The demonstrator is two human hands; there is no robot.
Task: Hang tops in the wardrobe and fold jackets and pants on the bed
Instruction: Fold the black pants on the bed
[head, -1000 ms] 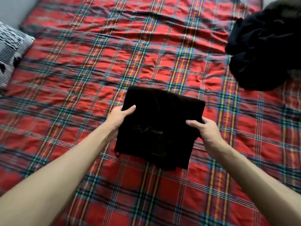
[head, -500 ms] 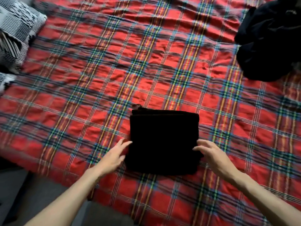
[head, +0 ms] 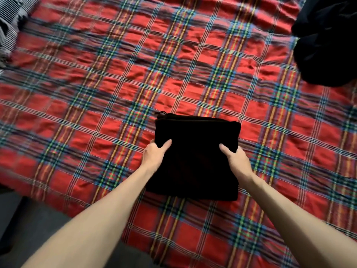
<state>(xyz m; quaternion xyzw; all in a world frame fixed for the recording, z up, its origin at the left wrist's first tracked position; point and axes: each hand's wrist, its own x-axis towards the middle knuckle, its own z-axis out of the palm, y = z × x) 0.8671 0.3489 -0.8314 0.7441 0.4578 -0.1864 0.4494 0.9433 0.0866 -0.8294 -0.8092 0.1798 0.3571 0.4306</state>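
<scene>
A black garment (head: 197, 159), folded into a thick square, lies on the red plaid bedspread (head: 108, 89) near the bed's front edge. My left hand (head: 154, 155) grips its left side, thumb on top and fingers tucked under the edge. My right hand (head: 234, 161) grips the right side the same way, thumb lying on the cloth. A small drawstring loop sticks out at the garment's far left corner.
A heap of dark unfolded clothes (head: 326, 39) sits at the bed's far right. A black-and-white striped pillow (head: 9, 28) lies at the far left. Grey floor (head: 38, 225) shows below the bed's front edge at lower left.
Half a second ago both hands hovered open beside the folded garment; now each holds a side of it. Before that the garment was folded over once more into the square.
</scene>
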